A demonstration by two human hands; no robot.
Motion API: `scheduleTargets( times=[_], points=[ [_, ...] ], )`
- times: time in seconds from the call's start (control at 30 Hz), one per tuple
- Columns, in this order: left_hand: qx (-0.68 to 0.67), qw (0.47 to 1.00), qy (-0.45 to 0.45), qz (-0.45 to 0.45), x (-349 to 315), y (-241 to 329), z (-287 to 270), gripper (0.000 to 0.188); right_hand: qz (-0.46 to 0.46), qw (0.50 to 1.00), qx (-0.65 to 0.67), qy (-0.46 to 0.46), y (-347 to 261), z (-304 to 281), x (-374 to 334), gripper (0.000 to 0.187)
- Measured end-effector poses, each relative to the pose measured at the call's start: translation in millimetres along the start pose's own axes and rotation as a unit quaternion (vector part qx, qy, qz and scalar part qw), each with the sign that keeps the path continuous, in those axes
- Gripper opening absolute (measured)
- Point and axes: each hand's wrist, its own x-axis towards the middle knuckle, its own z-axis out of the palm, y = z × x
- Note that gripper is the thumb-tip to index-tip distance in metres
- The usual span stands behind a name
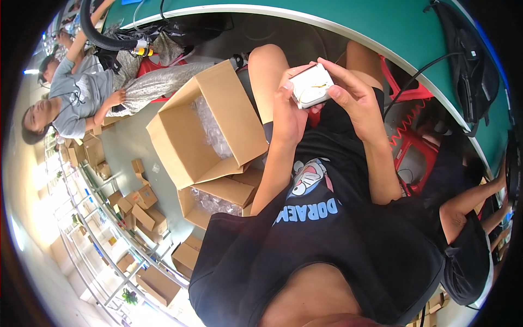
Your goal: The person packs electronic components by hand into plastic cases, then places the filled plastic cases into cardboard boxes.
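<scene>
Above my lap, a small white box-shaped casing (312, 87) with rounded corners is held between both hands. A thin dark-and-yellowish line, perhaps a wire, shows on its upper face. My left hand (290, 106) is closed around the left side and underside, its thumb at the edge. My right hand (355, 94) grips the right side, with the thumb on the near right corner and the fingers along the far edge. What lies under the casing is hidden by my fingers.
By my left leg, an open cardboard box (180, 133) of clear plastic pieces stands over another box (193, 210). A green table (348, 16) curves along the far and right sides, bearing a black bag (468, 65). Co-workers sit left (81, 98) and right (463, 261).
</scene>
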Motion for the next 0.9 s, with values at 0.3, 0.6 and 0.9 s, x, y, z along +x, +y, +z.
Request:
scheduleTargets(
  times=[0.3,0.6,0.9],
  points=[
    [0.011,1.0,-0.005,-0.001,-5,-9,-1,0.058,-0.024,0.998,-0.052,0.039,4,4,-7,0.047],
    [0.0,0.999,-0.024,0.025,5,4,11,0.062,-0.083,0.965,-0.246,-0.027,-21,19,6,0.08],
    [0.255,0.942,-0.103,0.19,65,41,29,0.064,-0.198,0.913,-0.357,0.013,-78,12,54,0.065]
  ],
)
